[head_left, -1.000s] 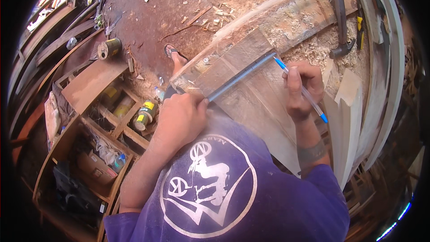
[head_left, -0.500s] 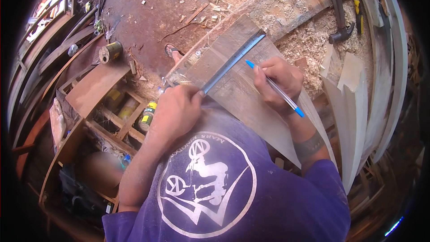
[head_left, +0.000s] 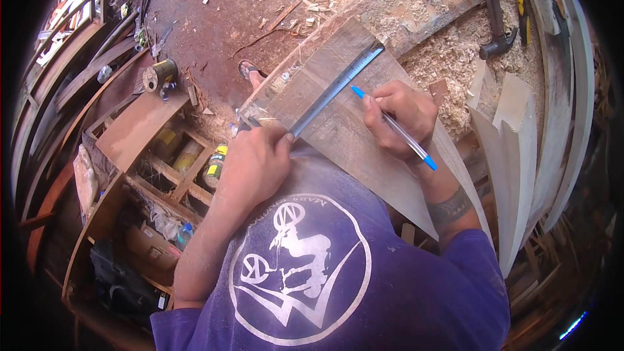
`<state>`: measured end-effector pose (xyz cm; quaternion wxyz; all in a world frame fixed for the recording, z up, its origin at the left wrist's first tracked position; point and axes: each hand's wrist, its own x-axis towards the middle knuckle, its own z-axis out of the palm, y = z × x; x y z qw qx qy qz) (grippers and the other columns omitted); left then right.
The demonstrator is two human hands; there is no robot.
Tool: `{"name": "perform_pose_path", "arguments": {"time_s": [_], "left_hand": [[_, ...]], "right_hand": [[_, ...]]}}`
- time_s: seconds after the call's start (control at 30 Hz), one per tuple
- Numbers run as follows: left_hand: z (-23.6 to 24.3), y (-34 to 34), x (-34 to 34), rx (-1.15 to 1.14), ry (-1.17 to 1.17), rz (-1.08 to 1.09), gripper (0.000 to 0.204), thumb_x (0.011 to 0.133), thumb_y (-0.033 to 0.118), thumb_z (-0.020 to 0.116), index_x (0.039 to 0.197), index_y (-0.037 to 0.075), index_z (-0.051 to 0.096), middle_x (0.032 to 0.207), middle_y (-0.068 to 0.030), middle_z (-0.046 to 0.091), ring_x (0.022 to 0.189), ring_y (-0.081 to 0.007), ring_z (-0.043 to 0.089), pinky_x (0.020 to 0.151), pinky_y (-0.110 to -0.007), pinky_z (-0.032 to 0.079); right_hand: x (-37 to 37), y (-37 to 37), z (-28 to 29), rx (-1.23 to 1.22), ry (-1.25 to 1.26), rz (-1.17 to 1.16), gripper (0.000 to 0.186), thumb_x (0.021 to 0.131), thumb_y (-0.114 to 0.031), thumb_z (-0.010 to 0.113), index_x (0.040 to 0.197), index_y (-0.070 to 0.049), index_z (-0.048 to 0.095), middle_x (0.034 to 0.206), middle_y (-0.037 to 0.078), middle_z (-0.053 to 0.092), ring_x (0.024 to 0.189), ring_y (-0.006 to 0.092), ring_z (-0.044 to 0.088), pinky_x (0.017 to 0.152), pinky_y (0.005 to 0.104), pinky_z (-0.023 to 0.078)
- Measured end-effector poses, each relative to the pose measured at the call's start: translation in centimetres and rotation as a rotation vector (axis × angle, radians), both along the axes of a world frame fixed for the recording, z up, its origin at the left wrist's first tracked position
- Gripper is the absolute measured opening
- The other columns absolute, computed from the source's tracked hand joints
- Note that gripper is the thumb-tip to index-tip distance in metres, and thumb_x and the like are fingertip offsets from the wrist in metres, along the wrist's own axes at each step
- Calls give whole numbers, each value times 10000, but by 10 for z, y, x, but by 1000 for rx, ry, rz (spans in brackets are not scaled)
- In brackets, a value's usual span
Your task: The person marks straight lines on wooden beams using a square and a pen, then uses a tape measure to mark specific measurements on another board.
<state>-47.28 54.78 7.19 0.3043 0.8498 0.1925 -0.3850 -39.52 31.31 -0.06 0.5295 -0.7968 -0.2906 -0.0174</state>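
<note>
Head view: left hand presses flat, fingers together, on the near end of the metal ruler. Ruler lies on the wood board; its long axis runs diagonally from the left hand up and away to the right. Right hand pinches the blue pen, tip at the ruler's right edge about midway along. Right hand is nearer the ruler's middle; ruler sits just left of it, touching the pen tip. Hammer lies well apart on the sawdust.

Near end of the metal ruler under the left hand; ruler markings too small.
</note>
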Motion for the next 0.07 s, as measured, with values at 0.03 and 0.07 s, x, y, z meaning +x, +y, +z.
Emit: {"name": "perform_pose_path", "arguments": {"time_s": [0.03, 0.07], "left_hand": [[0, 0, 0, 1, 4, 2, 304, 970, 235, 609, 962, -51, 714, 797, -296, 656, 813, -462, 690, 772, -504, 527], [0, 0, 0, 1, 5, 3, 304, 970, 235, 609, 962, -51, 714, 797, -296, 656, 813, -462, 690, 772, -504, 527]], "right_hand": [[0, 0, 0, 0, 0, 1, 274, 821, 39, 771, 757, -53, 522, 718, 131, 699, 528, 189, 644, 470, 308, 475], [-1, 0, -1, -9, 3, -5, 271, 823, 36, 773, 761, -54, 525, 719, 132, 700, 531, 189, 648, 473, 309, 480]]}}
